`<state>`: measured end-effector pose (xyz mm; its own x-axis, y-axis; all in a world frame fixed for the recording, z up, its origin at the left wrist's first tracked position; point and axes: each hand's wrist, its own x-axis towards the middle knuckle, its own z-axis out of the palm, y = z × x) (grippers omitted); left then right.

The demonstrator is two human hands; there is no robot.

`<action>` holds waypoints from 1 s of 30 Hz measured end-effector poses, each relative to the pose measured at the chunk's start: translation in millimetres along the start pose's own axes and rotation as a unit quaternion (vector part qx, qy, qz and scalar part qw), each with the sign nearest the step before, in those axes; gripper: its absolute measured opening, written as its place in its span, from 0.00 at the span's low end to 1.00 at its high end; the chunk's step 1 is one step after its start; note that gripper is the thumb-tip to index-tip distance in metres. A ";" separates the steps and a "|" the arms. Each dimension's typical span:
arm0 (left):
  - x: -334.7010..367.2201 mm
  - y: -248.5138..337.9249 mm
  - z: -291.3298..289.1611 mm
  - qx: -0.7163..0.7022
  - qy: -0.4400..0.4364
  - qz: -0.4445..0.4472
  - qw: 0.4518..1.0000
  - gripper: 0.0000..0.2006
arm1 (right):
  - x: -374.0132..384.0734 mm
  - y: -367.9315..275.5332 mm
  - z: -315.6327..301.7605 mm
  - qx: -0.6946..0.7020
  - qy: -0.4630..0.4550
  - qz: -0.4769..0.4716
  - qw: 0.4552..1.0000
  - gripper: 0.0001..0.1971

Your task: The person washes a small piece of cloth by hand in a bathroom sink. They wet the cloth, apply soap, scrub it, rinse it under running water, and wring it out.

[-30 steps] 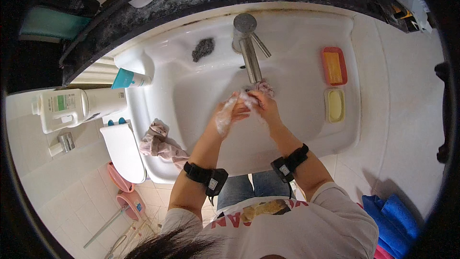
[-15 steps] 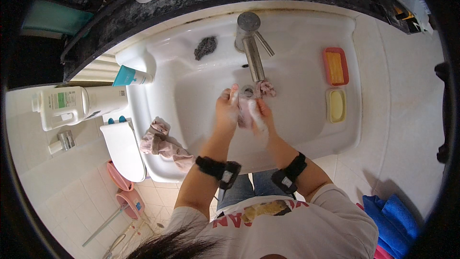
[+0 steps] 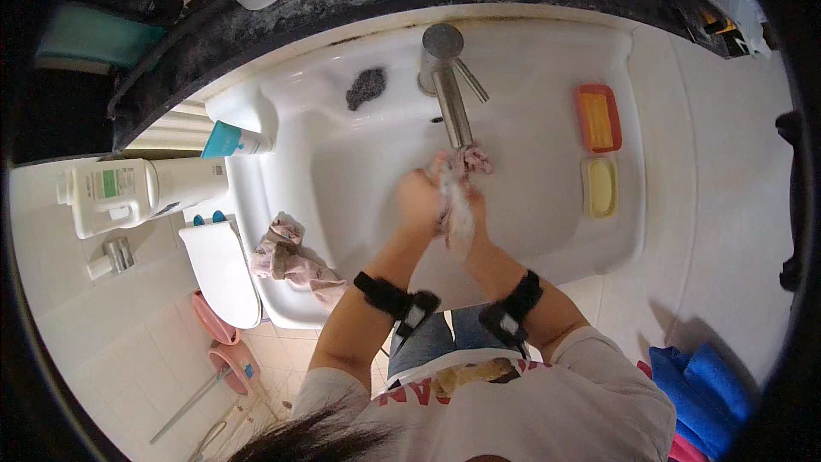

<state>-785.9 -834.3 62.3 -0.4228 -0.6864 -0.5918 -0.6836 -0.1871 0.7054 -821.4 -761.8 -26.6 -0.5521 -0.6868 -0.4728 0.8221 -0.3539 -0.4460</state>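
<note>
Over the white washbasin (image 3: 539, 197), my two hands are pressed close together around a soapy pink cloth (image 3: 445, 197). My left hand (image 3: 419, 197) is blurred by motion and closed on the cloth's left side. My right hand (image 3: 469, 216), whitened with suds, grips it from the right. A crumpled end of pink fabric (image 3: 477, 160) sticks out just beyond them, under the spout of the metal tap (image 3: 453, 107). Whether this end belongs to the same piece cannot be told. The drain is hidden behind my hands.
Another crumpled pink cloth (image 3: 295, 258) lies on the basin's left rim. A blue-and-white tube (image 3: 235, 139) stands at the back left, a dark scrubber (image 3: 367, 88) behind. On the right sit an orange soap in a red dish (image 3: 599, 118) and a yellow soap dish (image 3: 601, 188).
My hands have come together and shifted slightly, bunching the cloth that was stretched between them. The left hand has turned over it. The drain, visible before, is now covered.
</note>
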 end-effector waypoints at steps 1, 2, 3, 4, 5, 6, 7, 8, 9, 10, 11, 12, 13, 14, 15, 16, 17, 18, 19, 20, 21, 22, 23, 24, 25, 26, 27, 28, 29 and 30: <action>-1.1 -0.2 -1.3 -0.103 0.018 -0.020 0.994 0.36 | 2.1 -2.8 -1.1 -0.133 0.042 -0.016 0.990 0.12; -2.0 -1.4 -2.1 0.101 0.098 0.118 0.983 0.36 | 0.4 -0.2 0.6 -0.318 0.088 -0.046 0.943 0.10; -3.4 -3.0 -0.8 0.281 0.210 0.271 0.896 0.36 | 1.5 -3.5 1.2 -0.204 0.019 -0.048 0.978 0.11; -2.3 -6.4 -1.9 0.307 0.225 0.292 0.877 0.36 | 0.4 -3.7 4.4 -0.083 -0.043 -0.021 0.995 0.11; -3.0 -9.5 0.5 0.333 0.241 0.312 0.857 0.36 | -1.8 -4.7 7.6 -0.029 0.004 -0.035 0.999 0.12; -0.7 -13.8 -0.2 0.212 0.172 0.213 0.938 0.36 | -2.7 -6.1 11.9 -0.007 0.056 0.003 0.998 0.12; 1.7 -16.7 1.2 0.065 0.107 0.129 0.984 0.36 | -6.4 -5.8 16.6 -0.024 0.069 0.002 0.997 0.13; 3.4 -19.7 1.9 0.055 0.059 0.067 0.994 0.37 | -5.9 -7.9 20.9 -0.106 0.071 -0.018 0.992 0.12; 4.6 -21.8 3.0 0.030 0.019 0.022 0.999 0.37 | -10.2 -6.4 25.9 -0.167 0.069 -0.001 0.983 0.12; 7.1 -22.8 3.3 -0.002 0.022 0.001 1.000 0.38 | -9.4 -10.7 28.5 -0.236 0.075 -0.017 0.969 0.13; 9.2 -22.7 3.7 0.032 -0.006 0.004 0.999 0.37 | -11.4 -10.4 32.6 -0.130 0.068 -0.015 0.989 0.13; 11.4 -22.5 2.9 0.060 0.000 0.016 0.998 0.36 | -13.6 -12.4 34.9 -0.031 0.064 0.009 0.997 0.12; 12.6 -22.1 2.0 0.092 -0.032 0.014 0.995 0.35 | -16.2 -11.0 38.2 0.009 0.091 -0.010 0.996 0.13; 15.9 -21.6 -2.4 0.088 0.009 0.006 0.996 0.35 | -18.1 -13.4 39.2 -0.020 0.074 0.002 0.997 0.13; 18.0 -20.8 -7.1 -0.003 -0.042 -0.007 0.999 0.35 | -19.7 -14.3 39.5 -0.105 0.090 -0.026 0.990 0.14; 19.4 -21.1 -13.6 -0.100 -0.102 -0.021 0.989 0.35 | -21.5 -16.1 38.7 -0.184 0.104 -0.009 0.977 0.16; 20.8 -20.8 -20.2 -0.187 -0.149 -0.042 0.970 0.36 | -20.1 -20.2 34.8 -0.222 0.078 -0.027 0.971 0.15; 21.4 -21.3 -29.1 -0.162 -0.215 -0.058 0.961 0.33 | -15.9 -25.8 29.3 -0.251 0.049 -0.010 0.967 0.15; 20.4 -21.6 -35.5 -0.113 -0.237 -0.010 0.965 0.30 | -11.3 -34.1 20.5 -0.269 0.004 -0.024 0.963 0.14; 18.7 -22.5 -42.0 -0.065 -0.256 0.037 0.964 0.28 | -2.5 -38.1 12.1 -0.288 -0.010 -0.023 0.957 0.16; 17.1 -22.9 -47.1 -0.007 -0.282 0.079 0.956 0.25 | -0.4 -37.3 2.0 -0.284 -0.044 0.039 0.957 0.16; 17.2 -23.1 -52.3 -0.086 -0.325 0.073 0.939 0.18 | 0.3 -34.2 -8.3 -0.272 -0.052 0.077 0.958 0.17; 18.5 -23.5 -55.6 -0.158 -0.295 0.046 0.941 0.17 | 4.0 -29.2 -15.7 -0.271 -0.034 0.121 0.954 0.18; 21.8 -24.4 -58.7 -0.243 -0.281 0.054 0.927 0.16 | 6.2 -23.3 -22.0 -0.261 -0.055 0.123 0.956 0.16; 24.7 -26.8 -60.9 -0.332 -0.258 0.071 0.905 0.16 | 8.2 -20.4 -25.2 -0.301 -0.098 0.103 0.943 0.15; 31.3 -28.9 -63.5 -0.386 -0.290 0.067 0.873 0.14 | 8.4 -19.9 -27.4 -0.347 -0.126 0.040 0.928 0.14; 33.7 -34.4 -65.3 -0.407 -0.248 0.064 0.877 0.14 | 5.0 -18.8 -25.7 -0.395 -0.191 -0.007 0.899 0.14; 37.2 -39.6 -66.9 -0.433 -0.188 0.062 0.879 0.14 | 5.8 -23.9 -22.4 -0.262 -0.199 0.054 0.943 0.13; 40.7 -44.6 -68.4 -0.468 -0.139 0.082 0.869 0.14 | 2.7 -29.7 -17.1 -0.315 -0.169 0.067 0.931 0.14; 43.4 -48.5 -68.7 -0.494 -0.128 0.072 0.857 0.14 | -0.8 -41.8 -11.8 -0.357 -0.139 0.086 0.920 0.14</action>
<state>-730.2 -903.3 29.2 -0.6627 -0.5998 -0.4483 0.1710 -0.7040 0.6893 -857.0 -739.0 -16.6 -0.2831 -0.8648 -0.4146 0.5383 0.2145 -0.8150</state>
